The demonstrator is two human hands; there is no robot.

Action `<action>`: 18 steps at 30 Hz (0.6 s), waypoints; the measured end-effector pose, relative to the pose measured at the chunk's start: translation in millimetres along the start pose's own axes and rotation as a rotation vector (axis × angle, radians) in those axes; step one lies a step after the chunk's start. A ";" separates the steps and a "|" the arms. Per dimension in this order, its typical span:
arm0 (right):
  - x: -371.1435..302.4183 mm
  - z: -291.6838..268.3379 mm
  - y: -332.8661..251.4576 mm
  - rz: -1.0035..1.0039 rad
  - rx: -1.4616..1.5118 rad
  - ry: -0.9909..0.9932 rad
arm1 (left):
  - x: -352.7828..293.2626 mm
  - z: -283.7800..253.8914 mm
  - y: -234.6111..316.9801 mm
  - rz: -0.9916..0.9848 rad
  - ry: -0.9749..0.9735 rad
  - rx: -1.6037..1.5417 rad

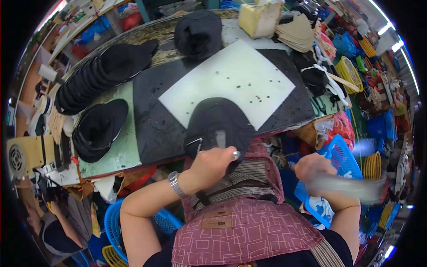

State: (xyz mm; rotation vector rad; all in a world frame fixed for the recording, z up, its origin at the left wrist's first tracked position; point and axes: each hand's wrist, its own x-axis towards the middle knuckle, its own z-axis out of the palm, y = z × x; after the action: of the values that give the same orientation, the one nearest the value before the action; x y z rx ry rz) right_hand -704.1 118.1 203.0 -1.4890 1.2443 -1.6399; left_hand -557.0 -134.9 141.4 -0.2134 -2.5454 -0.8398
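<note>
Left hand (212,163): grasping black cap (218,124) at near table (111,155) edge.
Right hand (313,171): clenched on blurred tool (351,187).
Progress: finished caps (95,80) stacked far left; this one unfinished, apparently.

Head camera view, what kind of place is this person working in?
Probably a hat-making workshop: a row of stacked black hats lies on the worktable, the left hand holds a black cap, and plastic baskets crowd around.

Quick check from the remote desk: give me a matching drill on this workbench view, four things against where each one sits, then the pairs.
Things:
1. black cap
2. white sheet
3. stack of black pieces
4. blue basket

Places:
A. far left of the bench
B. under the left hand
C. middle of the black mat
D. off the bench, by the right hand

Pairs: 1-B, 2-C, 3-A, 4-D
</note>
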 end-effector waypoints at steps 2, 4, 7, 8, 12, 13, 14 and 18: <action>-14.1 15.8 11.2 0.412 -0.865 -0.124 | 1.0 2.2 -4.4 0.026 -0.003 -0.073; -4.3 18.8 16.9 0.442 -0.784 0.103 | 6.5 -2.6 -18.0 -0.071 -0.113 -0.017; 4.7 24.3 19.2 0.721 -0.873 0.076 | 8.1 -11.0 -23.9 -0.727 0.130 -0.838; 4.6 24.5 21.0 0.717 -0.868 0.074 | 7.7 -11.6 -24.2 -0.731 0.132 -0.833; 2.9 23.9 23.8 0.681 -0.910 0.088 | 10.5 -5.9 -13.7 -0.744 0.068 -0.924; 2.9 23.9 23.2 0.686 -0.927 0.077 | 11.2 -4.3 -12.8 -0.690 0.054 -0.834; 3.3 24.0 22.7 0.689 -0.924 0.082 | 11.6 -3.1 -12.1 -0.634 0.040 -0.748; 16.7 17.2 11.0 0.706 -0.867 0.109 | 6.5 6.9 -16.8 -0.514 0.085 -0.494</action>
State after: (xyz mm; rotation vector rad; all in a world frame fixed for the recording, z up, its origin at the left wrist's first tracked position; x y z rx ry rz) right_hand -692.5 94.8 198.8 -1.1365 2.3784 -0.7234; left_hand -570.0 -144.2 130.6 0.3379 -2.2954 -1.6273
